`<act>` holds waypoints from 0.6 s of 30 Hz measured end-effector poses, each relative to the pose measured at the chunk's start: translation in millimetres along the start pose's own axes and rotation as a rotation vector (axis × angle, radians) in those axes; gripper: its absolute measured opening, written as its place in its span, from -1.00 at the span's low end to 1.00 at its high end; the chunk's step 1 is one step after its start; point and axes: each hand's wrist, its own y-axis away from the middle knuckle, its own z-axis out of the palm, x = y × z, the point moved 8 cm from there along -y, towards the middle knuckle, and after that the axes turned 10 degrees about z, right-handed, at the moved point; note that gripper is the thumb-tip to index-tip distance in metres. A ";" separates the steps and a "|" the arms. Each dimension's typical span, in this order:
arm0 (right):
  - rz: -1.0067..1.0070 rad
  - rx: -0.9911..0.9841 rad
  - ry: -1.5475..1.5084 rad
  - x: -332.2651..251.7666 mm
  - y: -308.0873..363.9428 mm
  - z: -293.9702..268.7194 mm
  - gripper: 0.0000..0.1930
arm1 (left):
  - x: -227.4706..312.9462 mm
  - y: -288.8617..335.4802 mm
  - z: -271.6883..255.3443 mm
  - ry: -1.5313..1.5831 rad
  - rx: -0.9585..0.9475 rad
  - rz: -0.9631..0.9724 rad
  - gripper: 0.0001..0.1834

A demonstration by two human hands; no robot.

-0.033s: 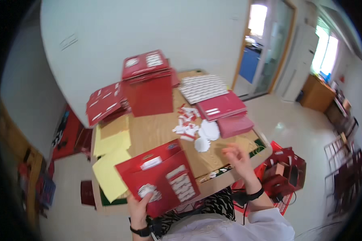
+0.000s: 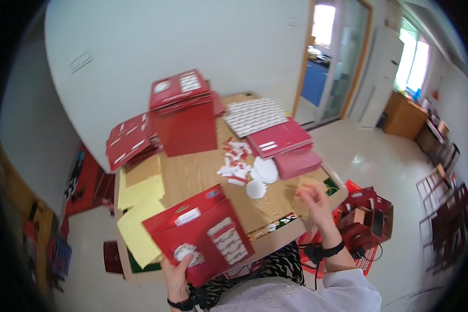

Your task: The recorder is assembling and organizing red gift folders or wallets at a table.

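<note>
My left hand [image 2: 178, 275] grips the lower left corner of a flat red cardboard packet [image 2: 200, 231], thumb on its front. The packet has a hang hole in its top flap, a white label, a white scalloped sticker and a block of white patterned stickers. Over the table's right front edge, my right hand [image 2: 317, 205] is raised with its fingers loosely bent and apart, and I see nothing in it. Nearest to it on the table lie white scalloped round pieces [image 2: 256, 189] and a pile of red and white paper strips [image 2: 235, 162].
Red packets are stacked tall [image 2: 184, 127] at the back, with more [image 2: 127, 140] to their left. Yellow sheets [image 2: 140, 229] lie along the left edge. At the right are a white patterned sheet [image 2: 255, 115] and maroon packets [image 2: 281, 138]. A red box [image 2: 366, 223] stands beyond the right edge.
The view has shifted slightly, so the table appears a little further left. My right hand has moved slightly right relative to the table. The left hand keeps its hold on the packet.
</note>
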 end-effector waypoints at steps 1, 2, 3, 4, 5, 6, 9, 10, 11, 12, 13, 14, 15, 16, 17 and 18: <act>-0.024 0.168 0.055 5.1 -1.8 -44.2 -0.74 | 1.8 0.6 -3.6 0.039 0.022 0.011 -0.52; -0.046 0.330 0.111 8.4 0.9 -88.3 -0.78 | 1.4 1.5 -8.8 0.024 0.037 0.019 -0.50; -0.095 0.463 0.187 15.1 6.5 -131.1 -0.79 | -2.7 1.8 -15.0 0.030 0.031 0.013 -0.50; -0.138 0.593 0.264 23.2 16.5 -171.6 -0.79 | -5.9 1.5 -19.5 0.032 0.030 0.005 -0.50; -0.124 0.718 0.330 30.8 28.5 -205.8 -0.79 | -5.8 1.2 -21.3 0.045 0.045 0.010 -0.53; -0.108 0.840 0.398 38.7 43.7 -239.3 -0.78 | 0.2 0.1 -17.9 0.052 0.030 0.006 -0.53; 0.218 1.052 0.798 75.3 84.0 -316.7 -0.66 | 6.0 0.3 -13.0 -0.021 -0.035 -0.058 -0.76; 0.422 1.114 0.993 78.5 96.3 -324.8 -0.61 | 7.6 0.4 -14.8 -0.019 -0.025 -0.055 -0.76; 0.468 1.132 1.025 89.1 108.1 -344.9 -0.54 | 7.5 -0.8 -12.0 -0.015 -0.039 -0.064 -0.75; 0.515 1.144 1.057 103.1 117.5 -360.2 -0.47 | 7.1 -1.5 -10.9 -0.016 -0.048 -0.072 -0.75; 0.607 1.136 1.075 110.3 121.3 -358.3 -0.36 | 4.6 -2.0 -15.6 -0.019 -0.026 -0.063 -0.75; 0.687 1.125 1.092 109.9 125.0 -355.2 -0.26 | 0.5 -1.4 -19.9 -0.017 -0.027 -0.032 -0.64; 0.765 1.150 1.097 112.2 134.2 -357.4 -0.16 | -4.8 -4.0 -19.4 -0.011 -0.042 -0.013 -0.52; 0.839 1.156 1.102 118.2 137.8 -358.5 -0.06 | -2.4 -2.5 -21.5 -0.015 -0.014 -0.006 -0.52; 0.881 1.084 1.043 125.6 136.4 -359.3 -0.02 | -0.7 -0.7 -19.8 -0.004 0.004 -0.018 -0.56; 0.929 1.021 0.980 131.9 139.8 -361.3 0.02 | 0.6 -0.7 -14.9 0.010 0.010 -0.034 -0.60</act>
